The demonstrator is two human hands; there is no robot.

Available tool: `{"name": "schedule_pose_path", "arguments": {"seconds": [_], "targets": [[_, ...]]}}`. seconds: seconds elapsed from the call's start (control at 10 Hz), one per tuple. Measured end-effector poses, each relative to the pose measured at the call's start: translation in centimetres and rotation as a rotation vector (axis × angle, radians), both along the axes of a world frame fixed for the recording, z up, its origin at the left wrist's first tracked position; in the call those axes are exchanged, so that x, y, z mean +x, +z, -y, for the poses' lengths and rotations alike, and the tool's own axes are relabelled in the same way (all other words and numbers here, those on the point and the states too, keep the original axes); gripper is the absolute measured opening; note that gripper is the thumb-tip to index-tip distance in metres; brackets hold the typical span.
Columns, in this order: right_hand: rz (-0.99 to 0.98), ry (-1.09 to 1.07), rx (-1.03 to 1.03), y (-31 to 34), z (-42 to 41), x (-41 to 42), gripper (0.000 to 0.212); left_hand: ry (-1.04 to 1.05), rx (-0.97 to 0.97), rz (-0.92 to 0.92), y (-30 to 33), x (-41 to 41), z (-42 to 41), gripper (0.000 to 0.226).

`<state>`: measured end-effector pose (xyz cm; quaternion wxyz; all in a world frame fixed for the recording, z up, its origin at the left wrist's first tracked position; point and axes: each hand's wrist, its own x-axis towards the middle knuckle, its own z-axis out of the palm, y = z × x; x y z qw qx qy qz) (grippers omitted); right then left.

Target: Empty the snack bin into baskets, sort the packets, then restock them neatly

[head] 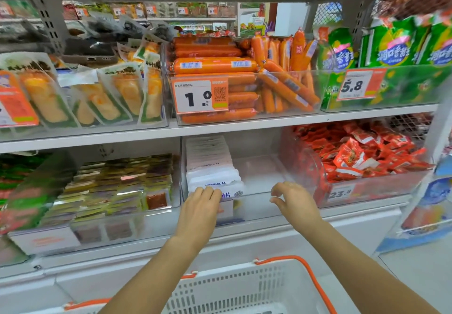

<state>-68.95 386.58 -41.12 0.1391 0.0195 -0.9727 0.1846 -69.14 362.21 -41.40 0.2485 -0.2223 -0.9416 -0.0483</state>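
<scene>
My left hand [201,206] reaches into the clear snack bin [256,206] on the lower shelf, fingers curled over the front of the white packets [210,166]; I cannot tell whether it truly grips them or only rests on them. My right hand [292,200] hovers at the bin's front rim with fingers loosely bent, holding nothing. The packets stand in one tight row along the bin's left side, white with blue print on the nearest face; the row's count is too blurred to give. The bin's right half shows bare clear floor.

Just left sits a bin of flat dark packets [117,186], just right a bin of red packets [362,157] with a price tag reading 23.8. On the shelf above, a bin of orange sausages [234,78] carries an orange price tag [200,97]; beside it are yellow vacuum packs [97,95] and green bags [396,44].

Below my forearms stands one white basket [244,291] with orange handles, another basket's rim just showing at its left.
</scene>
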Motion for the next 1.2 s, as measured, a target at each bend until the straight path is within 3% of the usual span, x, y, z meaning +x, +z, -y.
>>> {"name": "schedule_pose_path", "arguments": {"seconds": [0.1, 0.2, 0.3, 0.4, 0.5, 0.6, 0.7, 0.8, 0.9, 1.0, 1.1, 1.2], "targets": [[0.062, -0.023, 0.049, 0.2, 0.9, 0.4, 0.030, 0.012, 0.054, -0.022, 0.0, 0.3, -0.2, 0.063], [0.208, 0.077, -0.038, 2.2, 3.7, 0.3, 0.057, 0.067, -0.021, -0.037, 0.9, 0.3, -0.3, 0.084], [0.340, 0.053, -0.426, 4.5, 6.6, -1.5, 0.051, 0.172, -0.093, -0.040, 0.9, 0.4, 0.4, 0.097], [0.492, -0.025, -0.552, 5.8, 8.2, -3.7, 0.066, 0.305, -0.027, -0.054, 0.8, 0.2, 2.0, 0.121], [0.597, -0.016, -0.577, 5.5, 9.0, -4.7, 0.071, 0.388, 0.146, 0.105, 0.9, 0.3, 2.5, 0.139], [0.598, 0.019, -0.593, 4.7, 9.2, -5.2, 0.071, 0.392, 0.356, 0.286, 0.4, 0.5, 2.2, 0.140], [0.631, 0.052, -0.560, 4.9, 8.6, -5.0, 0.074, 0.383, 0.362, 0.286, 0.5, 0.6, 2.3, 0.134], [0.602, 0.007, -0.257, 5.3, 7.5, -4.5, 0.085, 0.407, 0.293, 0.265, 0.7, 0.6, 2.2, 0.130], [0.687, 0.066, -0.165, 4.7, 6.6, -3.7, 0.095, 0.427, 0.250, 0.269, 0.3, 0.5, 2.3, 0.128], [0.581, 0.086, -0.053, 4.2, 6.9, -2.3, 0.088, 0.419, 0.242, 0.274, 0.3, 0.5, 2.2, 0.129], [0.448, 0.033, 0.193, 3.6, 6.9, -1.4, 0.075, 0.424, 0.263, 0.325, 0.7, 0.5, 2.4, 0.133], [0.234, -0.070, 0.098, 3.5, 6.0, 1.7, 0.054, 0.403, 0.252, 0.332, 2.0, 2.2, 2.4, 0.128]]}}
